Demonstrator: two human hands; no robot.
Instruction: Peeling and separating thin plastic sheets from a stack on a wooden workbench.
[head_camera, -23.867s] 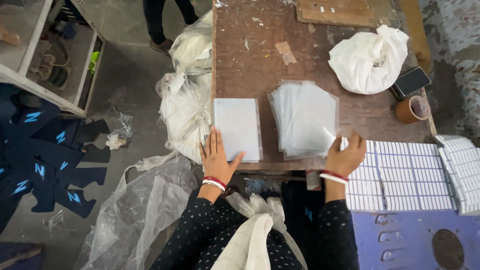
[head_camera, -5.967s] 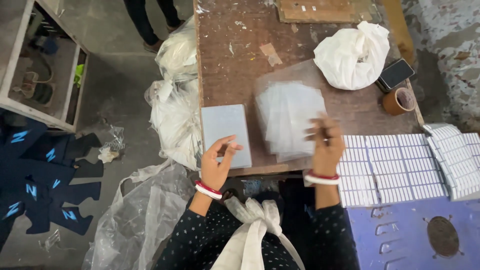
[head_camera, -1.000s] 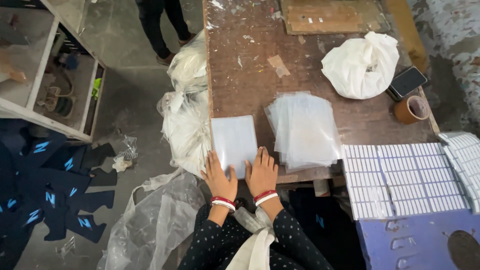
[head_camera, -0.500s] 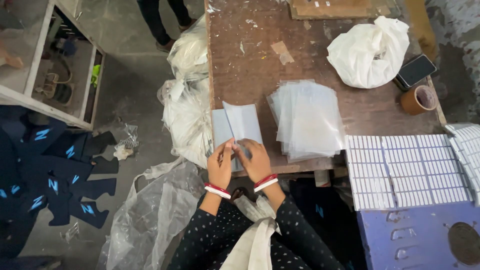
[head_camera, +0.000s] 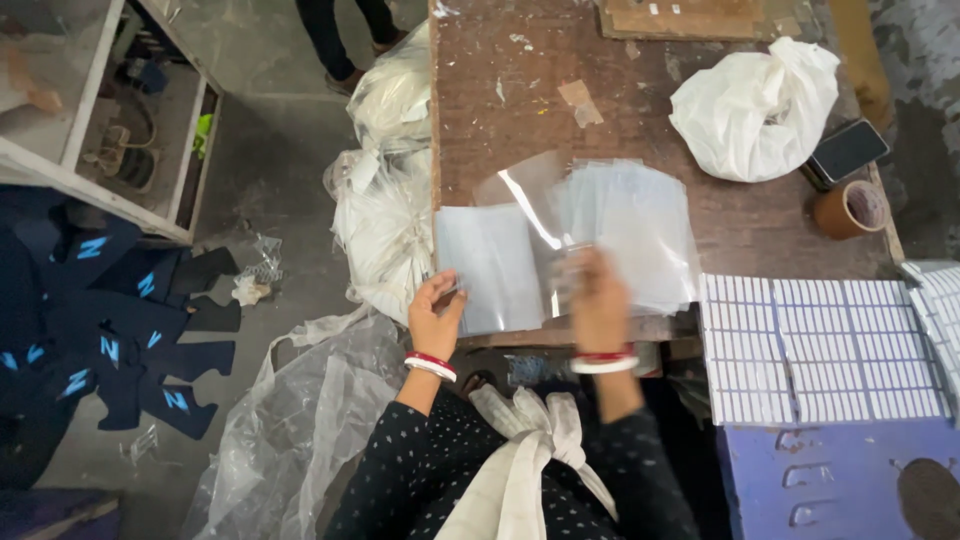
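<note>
Two stacks of clear plastic sheets lie on the brown wooden table (head_camera: 520, 110): a left stack (head_camera: 492, 262) near the front edge and a bigger right stack (head_camera: 645, 232). My left hand (head_camera: 436, 312) pinches the left stack's near left edge. Blurred with motion, my right hand (head_camera: 598, 300) is over the gap between the stacks and holds a single clear sheet (head_camera: 528, 195). That sheet is lifted, curling up over the table between the stacks. Both wrists wear red and white bangles.
A white plastic bag (head_camera: 755, 100), a dark phone (head_camera: 847, 150) and a brown tape roll (head_camera: 848, 208) sit at the table's right. White gridded sheets (head_camera: 820, 345) lie on a blue crate (head_camera: 830, 480). Plastic bags (head_camera: 385, 215), dark cutouts (head_camera: 110, 330) and another person's legs (head_camera: 335, 35) are at left.
My right hand has left the left stack and swung to the right, carrying one clear sheet up off it. My left hand stays at that stack's edge.
</note>
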